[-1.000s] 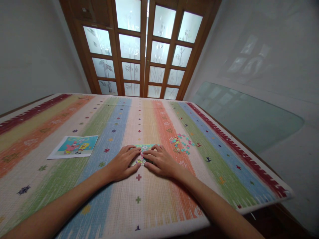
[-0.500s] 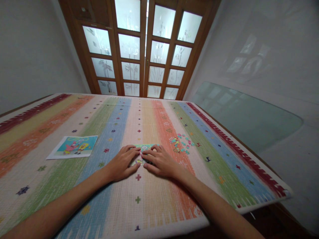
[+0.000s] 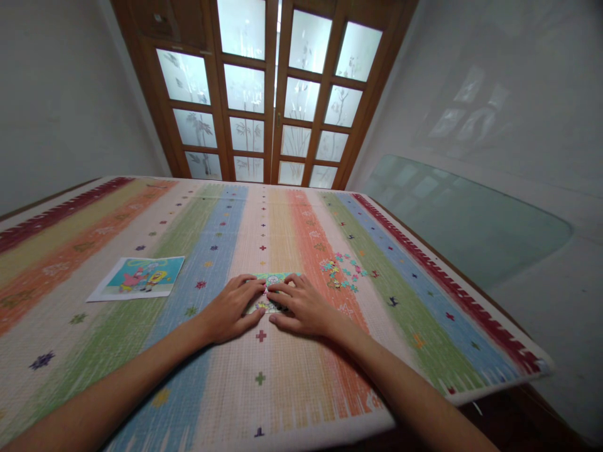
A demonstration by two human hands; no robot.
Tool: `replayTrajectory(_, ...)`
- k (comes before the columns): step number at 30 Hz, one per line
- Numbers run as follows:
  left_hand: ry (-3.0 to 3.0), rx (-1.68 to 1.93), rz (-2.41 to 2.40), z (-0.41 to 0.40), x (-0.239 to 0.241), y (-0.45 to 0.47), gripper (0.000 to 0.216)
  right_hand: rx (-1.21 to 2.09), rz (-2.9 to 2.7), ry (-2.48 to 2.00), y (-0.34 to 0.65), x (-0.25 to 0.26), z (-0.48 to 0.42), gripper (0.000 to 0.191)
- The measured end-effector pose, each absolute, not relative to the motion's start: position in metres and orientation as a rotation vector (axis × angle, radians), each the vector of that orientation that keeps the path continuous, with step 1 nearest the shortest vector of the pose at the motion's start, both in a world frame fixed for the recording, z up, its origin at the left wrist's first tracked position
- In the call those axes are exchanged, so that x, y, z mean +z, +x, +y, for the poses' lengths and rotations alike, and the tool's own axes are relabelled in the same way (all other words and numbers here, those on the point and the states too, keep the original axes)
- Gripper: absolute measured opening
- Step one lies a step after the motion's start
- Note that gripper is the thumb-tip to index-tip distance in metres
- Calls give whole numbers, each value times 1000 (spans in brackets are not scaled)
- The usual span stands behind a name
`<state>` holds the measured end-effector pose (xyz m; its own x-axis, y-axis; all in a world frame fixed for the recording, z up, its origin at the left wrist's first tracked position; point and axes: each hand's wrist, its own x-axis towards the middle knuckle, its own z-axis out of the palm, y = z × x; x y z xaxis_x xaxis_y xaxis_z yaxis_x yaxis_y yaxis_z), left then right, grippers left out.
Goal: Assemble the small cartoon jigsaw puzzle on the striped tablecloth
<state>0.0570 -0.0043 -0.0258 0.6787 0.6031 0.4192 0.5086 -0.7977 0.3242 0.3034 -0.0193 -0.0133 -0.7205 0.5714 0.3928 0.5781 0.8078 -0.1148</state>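
A small jigsaw puzzle (image 3: pixel 272 280) with a green and multicoloured picture lies flat on the striped cloth in front of me. My left hand (image 3: pixel 238 307) rests over its left side, fingers stretched and thumb apart near the lower edge. Over the right side lies my right hand (image 3: pixel 301 304), its fingers spread across the surface and its thumb apart below them. Both hands hide much of the puzzle, and any piece under the right fingertips is out of sight. Loose jigsaw pieces (image 3: pixel 346 271) in several colours lie scattered to the right of my right hand.
A printed picture sheet (image 3: pixel 144 276) with two cartoon figures lies at the left. The striped tablecloth (image 3: pixel 261 402) covers the table, whose near edge runs below my arms. Beyond stand wooden doors (image 3: pixel 273 125) with frosted panes; a glass panel (image 3: pixel 461 213) is at the right wall.
My right thumb has shifted slightly to the left and downward, and its fingers have moved a little over the puzzle. My left hand stays in place.
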Motion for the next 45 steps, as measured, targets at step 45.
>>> replayTrajectory(45, 2724, 728, 951, -5, -24, 58, 40, 460, -2499, -1020, 305, -4, -21, 57)
